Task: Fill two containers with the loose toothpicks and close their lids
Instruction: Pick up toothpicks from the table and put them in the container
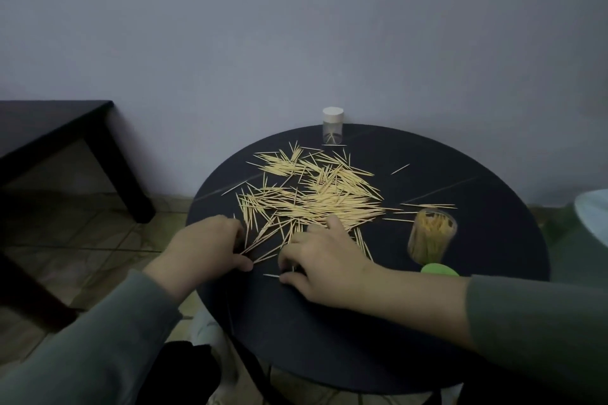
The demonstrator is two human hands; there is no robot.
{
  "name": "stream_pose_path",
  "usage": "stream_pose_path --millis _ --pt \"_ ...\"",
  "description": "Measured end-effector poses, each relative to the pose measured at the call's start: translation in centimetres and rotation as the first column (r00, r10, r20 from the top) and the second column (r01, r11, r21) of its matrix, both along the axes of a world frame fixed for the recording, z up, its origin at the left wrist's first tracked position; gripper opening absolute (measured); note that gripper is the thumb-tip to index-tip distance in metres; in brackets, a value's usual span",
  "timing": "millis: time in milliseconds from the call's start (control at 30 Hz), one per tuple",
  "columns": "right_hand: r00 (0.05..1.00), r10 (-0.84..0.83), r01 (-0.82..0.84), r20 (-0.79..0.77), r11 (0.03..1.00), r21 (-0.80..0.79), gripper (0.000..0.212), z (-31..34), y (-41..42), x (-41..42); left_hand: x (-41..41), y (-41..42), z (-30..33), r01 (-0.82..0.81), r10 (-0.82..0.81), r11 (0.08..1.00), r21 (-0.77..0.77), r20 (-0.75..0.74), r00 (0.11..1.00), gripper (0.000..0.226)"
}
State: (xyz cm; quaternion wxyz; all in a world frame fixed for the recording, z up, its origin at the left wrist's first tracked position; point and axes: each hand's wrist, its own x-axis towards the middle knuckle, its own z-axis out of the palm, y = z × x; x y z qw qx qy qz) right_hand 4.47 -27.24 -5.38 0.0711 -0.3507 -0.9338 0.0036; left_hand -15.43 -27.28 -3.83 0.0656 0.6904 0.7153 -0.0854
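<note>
Both hands, left (209,245) and right (324,260), grips pinching loose toothpicks (312,197) on the table (362,339); recommend aligning the bundle before loading the open container (431,237).

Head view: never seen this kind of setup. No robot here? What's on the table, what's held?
No robot: one camera on a person's head looks down at their bare hands. On the round dark table lies a pile of loose toothpicks. An open jar on the right is nearly full, with a green lid beside it. A capped jar at the far edge is almost empty. The left hand and right hand gather toothpicks at the pile's near edge; the grip is unclear.
</note>
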Motion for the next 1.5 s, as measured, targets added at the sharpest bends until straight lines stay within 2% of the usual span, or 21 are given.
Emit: stream_pose_path --millis 100,267,367,500,633,700,800,867,1000,1133,1233,1333,1433,1500 --pt "1.0 -0.027 0.027 -0.014 1.0 -0.001 0.023 -0.2 0.9 0.5 -0.3 0.2 -0.5 -0.055 0.054 0.998 0.014 0.101 0.993 0.049" --pt "0.996 -0.093 0.093 0.017 0.996 -0.003 0.023 -0.1 1.8 1.7 0.3 0.4 -1.4 -0.135 0.091 0.983 0.126 0.3 0.95 0.018" --pt "0.992 -0.126 0.126 0.027 0.992 0.007 0.022 0.1 2.5 2.2 1.5 0.6 -1.8 -0.123 0.055 0.972 0.198 0.32 0.946 0.009" --pt "0.975 -0.199 0.196 0.099 0.98 0.039 0.021 0.7 3.8 2.6 3.6 1.5 -2.5 -0.055 -0.031 0.958 0.282 0.292 0.956 0.013" --pt "0.948 -0.265 0.252 0.175 0.963 0.097 0.022 1.6 4.7 3.3 5.1 2.6 -2.4 0.002 -0.09 0.954 0.301 0.279 0.956 0.017" --pt "0.932 -0.302 0.284 0.199 0.952 0.114 0.029 2.3 4.8 3.8 5.4 3.1 -1.9 0.037 -0.122 0.954 0.299 0.27 0.955 0.018" --pt "0.878 -0.347 0.336 0.331 0.937 0.093 0.051 3.6 4.6 4.8 4.9 3.4 -0.6 0.074 -0.149 0.967 0.246 0.301 0.942 0.023" --pt "0.843 -0.321 0.344 0.432 0.939 0.026 0.056 4.4 4.5 5.6 4.9 3.2 0.0 0.094 -0.146 0.981 0.17 0.323 0.935 0.035" --pt "0.816 -0.193 0.324 0.545 0.933 -0.154 0.049 6.0 4.5 7.0 6.8 2.7 -0.1 0.167 -0.19 0.98 0.11 0.252 0.949 0.048" --pt "0.749 -0.141 0.3 0.647 0.943 -0.143 0.036 5.9 4.5 6.7 8.6 2.7 -0.9 0.179 -0.201 0.969 0.17 0.123 0.972 0.052" --pt "0.772 -0.13 0.278 0.622 0.95 -0.146 0.025 5.1 4.7 6.4 8.6 3.3 -1.3 0.109 -0.132 0.976 0.189 0.111 0.985 0.055" --pt "0.849 -0.195 0.278 0.492 0.955 -0.102 0.018 4.4 5.3 6.3 8.5 3.9 -1.4 0.116 -0.134 0.978 0.172 0.1 0.986 0.048" --pt "0.858 -0.301 0.322 0.417 0.946 0.02 0.019 3.4 6.1 6.1 8.7 4.6 -1.4 0.157 -0.179 0.969 0.188 0.103 0.979 0.037" --pt "0.85 -0.345 0.314 0.397 0.938 0.143 0.009 2.9 6.5 5.8 8.9 5.1 -1.3 0.172 -0.198 0.964 0.201 0.118 0.973 0.034"
